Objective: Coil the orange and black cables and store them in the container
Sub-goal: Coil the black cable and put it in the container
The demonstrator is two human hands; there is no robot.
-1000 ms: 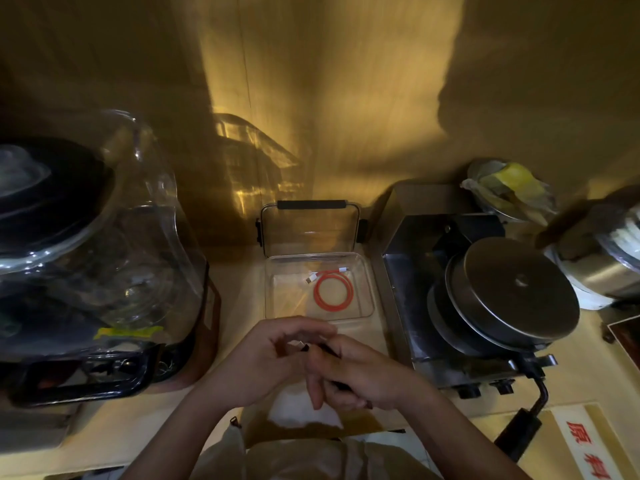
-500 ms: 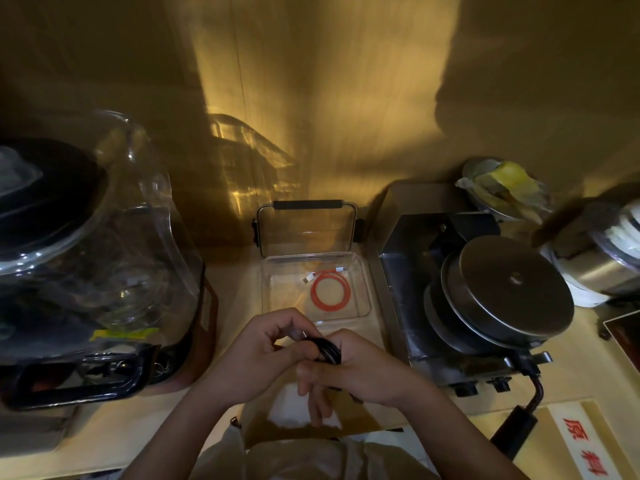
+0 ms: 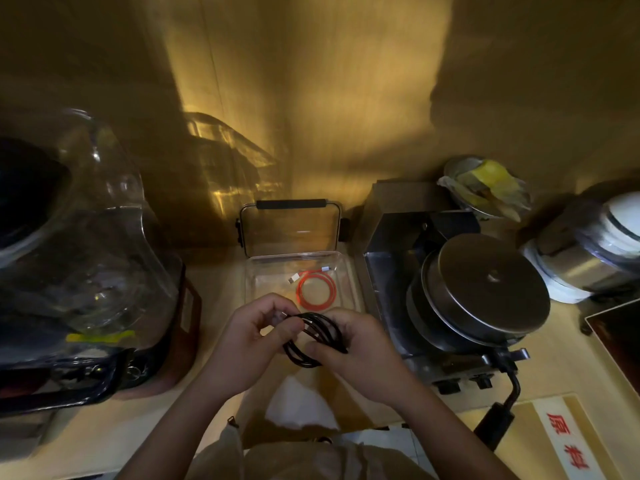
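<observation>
The orange cable (image 3: 317,289) lies coiled in a ring inside the clear plastic container (image 3: 348,271), its white plugs toward the back. The container's lid (image 3: 292,226) stands propped up behind it. Just in front of the container, both hands hold the black cable (image 3: 311,337), wound into several loops. My left hand (image 3: 254,336) pinches the coil's left side. My right hand (image 3: 358,348) grips its right side, fingers wrapped over the loops.
A large blender with a clear jar (image 3: 86,258) crowds the left of the counter. A steel machine with a round metal disc (image 3: 485,285) stands close on the right, its black handle (image 3: 495,422) pointing toward me. Bowls and a pot (image 3: 588,251) sit at the far right.
The hands have spread apart, and the black cable, earlier mostly hidden between them, now shows as an open coil of loops. The orange cable has not moved.
</observation>
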